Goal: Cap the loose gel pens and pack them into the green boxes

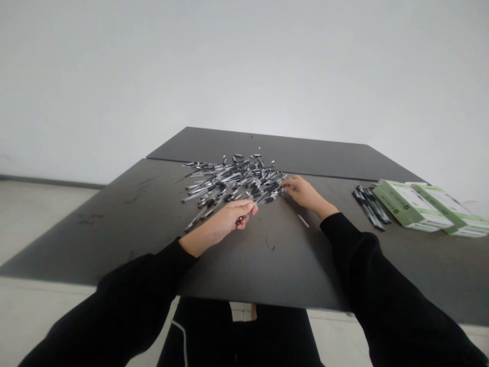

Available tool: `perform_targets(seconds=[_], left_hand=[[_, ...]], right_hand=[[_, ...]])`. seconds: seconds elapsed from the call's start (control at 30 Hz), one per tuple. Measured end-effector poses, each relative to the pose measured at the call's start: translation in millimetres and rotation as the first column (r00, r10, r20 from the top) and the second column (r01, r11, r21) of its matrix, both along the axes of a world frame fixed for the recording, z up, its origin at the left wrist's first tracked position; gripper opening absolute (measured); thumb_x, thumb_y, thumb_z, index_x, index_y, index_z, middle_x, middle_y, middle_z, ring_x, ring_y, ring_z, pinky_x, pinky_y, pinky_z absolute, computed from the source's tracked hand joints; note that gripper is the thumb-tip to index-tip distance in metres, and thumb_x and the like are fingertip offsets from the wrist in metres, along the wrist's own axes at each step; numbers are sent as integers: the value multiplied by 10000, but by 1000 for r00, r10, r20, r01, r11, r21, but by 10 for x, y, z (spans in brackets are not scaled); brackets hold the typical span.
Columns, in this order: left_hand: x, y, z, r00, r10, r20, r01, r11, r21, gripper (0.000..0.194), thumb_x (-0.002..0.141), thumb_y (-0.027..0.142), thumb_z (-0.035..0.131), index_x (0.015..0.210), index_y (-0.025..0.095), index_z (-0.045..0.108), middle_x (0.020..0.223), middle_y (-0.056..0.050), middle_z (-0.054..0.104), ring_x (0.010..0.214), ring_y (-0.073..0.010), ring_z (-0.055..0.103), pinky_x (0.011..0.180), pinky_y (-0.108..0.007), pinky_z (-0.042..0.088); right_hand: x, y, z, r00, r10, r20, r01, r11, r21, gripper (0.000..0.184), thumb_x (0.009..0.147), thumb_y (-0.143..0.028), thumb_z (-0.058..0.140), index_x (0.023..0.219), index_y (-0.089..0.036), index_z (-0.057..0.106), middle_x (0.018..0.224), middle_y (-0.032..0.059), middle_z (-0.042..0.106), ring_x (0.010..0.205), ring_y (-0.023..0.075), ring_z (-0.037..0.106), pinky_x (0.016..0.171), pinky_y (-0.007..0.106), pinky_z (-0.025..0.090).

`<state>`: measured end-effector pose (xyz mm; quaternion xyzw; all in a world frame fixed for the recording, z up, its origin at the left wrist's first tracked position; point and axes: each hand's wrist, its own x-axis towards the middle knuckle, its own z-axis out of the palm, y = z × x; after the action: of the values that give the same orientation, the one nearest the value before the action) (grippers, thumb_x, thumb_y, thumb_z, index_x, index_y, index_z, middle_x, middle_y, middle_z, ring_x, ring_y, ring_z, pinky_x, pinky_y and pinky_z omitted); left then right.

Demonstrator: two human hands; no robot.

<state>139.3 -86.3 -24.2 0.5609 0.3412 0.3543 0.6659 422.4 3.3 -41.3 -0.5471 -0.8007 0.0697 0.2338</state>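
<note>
A loose pile of clear and black pen parts [217,183] is spread over the middle of the dark table, with small black pieces at its far edge. My left hand [237,213] is closed at the near side of the pile. Its fingers pinch a slim pen part [240,220], mostly hidden, whose dark end shows below them. At the right edge of the pile my right hand [299,191] has its fingers bent together against the parts. What lies between those fingertips is too small to tell. A thin refill-like stick [303,220] lies just below that hand.
Two green and white boxes [410,206] lie on the right of the dark table [126,229]. Beside them is a small group of black-and-clear pens [369,206]. A seam crosses the tabletop behind the pile, and a pale wall [244,66] stands beyond.
</note>
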Motion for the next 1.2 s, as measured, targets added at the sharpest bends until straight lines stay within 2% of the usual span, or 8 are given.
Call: perform_targets(seconds=[0.5, 0.73, 0.83, 0.9, 0.97, 1.03, 1.1, 1.2], left_hand=[[-29, 24, -22, 999, -9, -46, 9, 1000, 5, 313, 881, 461, 597, 777, 172, 540, 625, 35, 404, 554, -101, 322, 525, -236, 248], [-33, 10, -1, 998, -17, -54, 18, 1000, 13, 307, 895, 454, 583, 779, 174, 540, 635, 34, 405, 562, -102, 324, 536, -237, 243], [-31, 5, 0, 999, -16, -46, 16, 1000, 19, 307, 889, 458, 590, 777, 176, 542, 650, 29, 414, 573, -105, 337, 534, -238, 242], [-30, 6, -10, 998, -26, -56, 28, 999, 34, 310, 891, 464, 584, 783, 176, 547, 654, 31, 409, 574, -105, 340, 536, -240, 243], [-27, 8, -24, 996, -44, -76, 48, 998, 51, 306, 899, 463, 565, 798, 175, 555, 650, 38, 394, 564, -102, 331, 540, -243, 245], [-23, 6, -32, 994, -56, -96, 63, 996, 69, 293, 908, 452, 545, 816, 174, 562, 643, 43, 386, 554, -100, 326, 541, -248, 244], [-19, 0, -27, 992, -58, -116, 69, 994, 86, 284, 911, 442, 530, 824, 174, 565, 635, 45, 384, 548, -101, 330, 540, -252, 242], [-17, -11, 1, 987, -59, -150, 76, 991, 114, 283, 917, 433, 509, 818, 173, 558, 619, 49, 382, 544, -102, 338, 541, -256, 244]], right_hand=[[-9, 12, -30, 992, 123, 29, -124, 991, 50, 231, 847, -72, 560, 816, -163, 770, 933, 101, 718, 883, 210, 652, 877, 324, 479], [20, -46, -29, 991, 39, 126, -44, 998, 38, 297, 894, -71, 504, 1007, -128, 773, 1024, 150, 692, 921, 237, 637, 905, 341, 469], [43, -123, 66, 999, -7, 31, 5, 997, 77, 295, 901, -97, 511, 987, -145, 789, 962, 133, 664, 861, 228, 619, 863, 349, 478], [22, -200, 183, 984, -25, -179, 46, 992, 116, 250, 896, -138, 548, 945, -173, 791, 889, 92, 655, 797, 205, 600, 805, 348, 483], [-47, -295, 314, 875, -11, -485, 68, 993, 100, 170, 881, -209, 615, 922, -187, 778, 816, 49, 654, 722, 176, 576, 729, 331, 478], [-152, -398, 431, 671, 24, -741, 8, 999, 39, 129, 843, -285, 699, 902, -194, 768, 788, 23, 670, 684, 147, 562, 684, 306, 467], [-266, -493, 514, 489, 45, -871, -95, 996, -1, 157, 786, -332, 781, 874, -202, 770, 808, 14, 693, 696, 129, 565, 685, 288, 459], [-382, -588, 567, 377, 51, -925, -190, 981, -23, 201, 728, -373, 855, 836, -219, 786, 822, 8, 705, 722, 121, 568, 698, 278, 449]])
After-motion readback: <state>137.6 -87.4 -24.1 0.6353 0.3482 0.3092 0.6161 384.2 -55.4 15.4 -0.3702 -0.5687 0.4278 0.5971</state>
